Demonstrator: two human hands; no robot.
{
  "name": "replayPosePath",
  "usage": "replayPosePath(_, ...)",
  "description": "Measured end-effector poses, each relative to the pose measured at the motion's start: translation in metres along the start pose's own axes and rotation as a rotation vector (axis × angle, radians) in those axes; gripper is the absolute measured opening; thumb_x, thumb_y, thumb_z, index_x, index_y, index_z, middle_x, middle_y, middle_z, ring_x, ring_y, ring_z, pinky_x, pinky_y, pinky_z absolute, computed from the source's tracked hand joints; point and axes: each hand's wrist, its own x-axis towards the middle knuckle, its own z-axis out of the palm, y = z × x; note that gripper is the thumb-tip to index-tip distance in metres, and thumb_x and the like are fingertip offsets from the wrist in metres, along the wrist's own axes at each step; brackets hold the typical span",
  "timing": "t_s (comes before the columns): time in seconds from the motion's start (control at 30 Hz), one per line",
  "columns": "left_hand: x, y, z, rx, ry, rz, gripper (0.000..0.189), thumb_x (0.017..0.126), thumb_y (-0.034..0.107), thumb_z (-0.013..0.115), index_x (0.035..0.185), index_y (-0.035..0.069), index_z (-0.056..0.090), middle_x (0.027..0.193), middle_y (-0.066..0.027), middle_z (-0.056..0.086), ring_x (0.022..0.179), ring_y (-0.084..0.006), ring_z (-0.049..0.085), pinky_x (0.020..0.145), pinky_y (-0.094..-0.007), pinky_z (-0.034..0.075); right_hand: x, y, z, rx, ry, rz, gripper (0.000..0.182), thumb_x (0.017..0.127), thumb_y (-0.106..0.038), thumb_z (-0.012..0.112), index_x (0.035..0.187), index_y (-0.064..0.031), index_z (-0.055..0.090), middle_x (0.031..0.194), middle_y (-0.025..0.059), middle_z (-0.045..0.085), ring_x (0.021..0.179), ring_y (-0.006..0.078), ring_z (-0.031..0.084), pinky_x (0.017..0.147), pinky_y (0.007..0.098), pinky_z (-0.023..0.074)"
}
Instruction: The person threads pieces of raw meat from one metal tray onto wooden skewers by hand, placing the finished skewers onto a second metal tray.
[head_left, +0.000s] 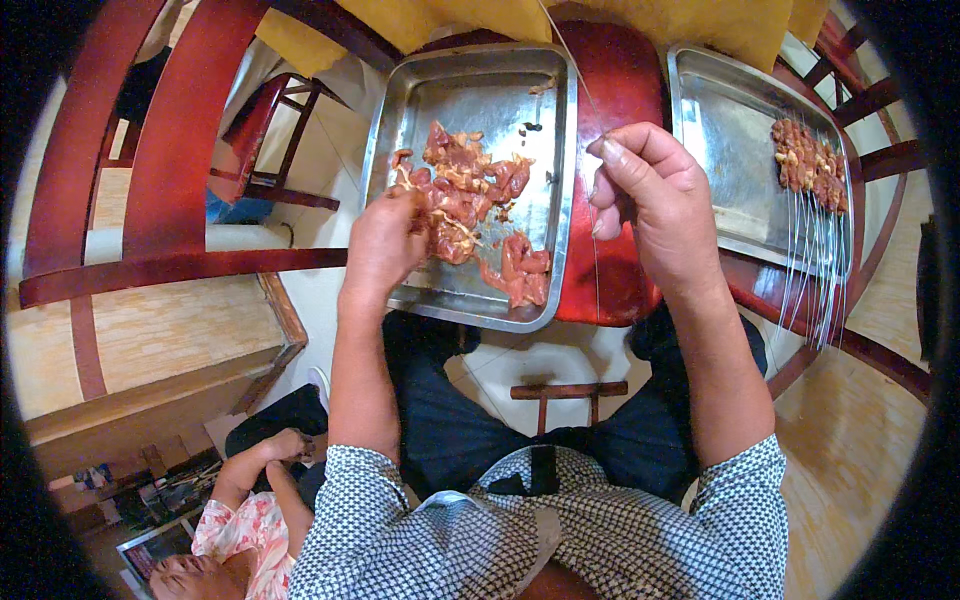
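Observation:
My right hand (649, 187) pinches a thin metal skewer (571, 64) between thumb and forefinger, and no meat shows on it. The skewer runs above and below the hand, over a red chair seat. My left hand (390, 236) reaches over the left rim of a metal tray (480, 319), its fingers curled on raw meat; the fingertips are partly hidden. Marinated meat chunks (457, 172) lie heaped beside those fingers. A smaller clump of meat (521, 270) sits at the tray's near right. In a second metal tray (720, 157), loaded meat skewers (810, 165) lie side by side, their bare ends hanging over the near rim.
The red seat (611, 277) lies between the trays. Red wooden chair frames (172, 135) stand at left, and more chair parts (885, 97) at right. A yellow cloth (480, 15) hangs at the far side. Another person (251, 517) is at lower left, arms folded together.

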Motion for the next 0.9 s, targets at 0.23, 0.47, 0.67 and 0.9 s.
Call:
replayPosePath(0.23, 0.005, -0.017, -0.008, -0.454, 0.238, 0.034, 0.011, 0.083, -0.005, 0.054, 0.091, 0.001, 0.06, 0.083, -0.0016, 0.06, 0.073, -0.0081, 0.053, 0.065, -0.0211, 0.043, 0.003, -0.002, -0.001, 0.005, 0.016, 0.005, 0.017, 0.091, -0.019, 0.054, 0.092, -0.0022, 0.058, 0.068, 0.0035, 0.058, 0.052, 0.0081, 0.054, 0.048, 0.0201, 0.046)
replayPosePath(0.47, 0.028, -0.007, -0.01, -0.621, 0.208, -0.176, 0.011, 0.088, 0.004, 0.055, 0.097, 0.0, 0.061, 0.08, -0.0013, 0.062, 0.065, -0.0062, 0.054, 0.059, -0.0211, 0.045, 0.006, 0.002, -0.001, 0.034, 0.035, 0.025, 0.016, 0.091, -0.019, 0.055, 0.092, -0.0033, 0.058, 0.069, 0.003, 0.058, 0.052, 0.0072, 0.054, 0.048, 0.0201, 0.0466)
replayPosePath(0.67, 0.089, 0.008, -0.027, -0.291, -0.138, -0.089, 0.027, 0.08, 0.002, 0.061, 0.107, 0.003, 0.061, 0.093, -0.0092, 0.064, 0.08, -0.0179, 0.062, 0.069, -0.0287, 0.05, 0.01, 0.002, -0.006, 0.029, 0.053, 0.05, 0.015, 0.091, -0.018, 0.056, 0.092, -0.0032, 0.058, 0.069, 0.003, 0.058, 0.051, 0.0071, 0.053, 0.047, 0.0199, 0.0461)
replayPosePath(0.9, 0.148, -0.008, -0.024, 0.386, -0.077, 0.301, 0.02, 0.071, 0.007, 0.062, 0.091, 0.007, 0.065, 0.096, -0.0136, 0.062, 0.089, -0.0328, 0.061, 0.073, -0.0393, 0.05, 0.013, 0.0, -0.009, 0.031, 0.089, 0.049, 0.014, 0.09, -0.016, 0.056, 0.091, -0.002, 0.058, 0.067, 0.003, 0.058, 0.049, 0.0069, 0.052, 0.045, 0.0201, 0.0447)
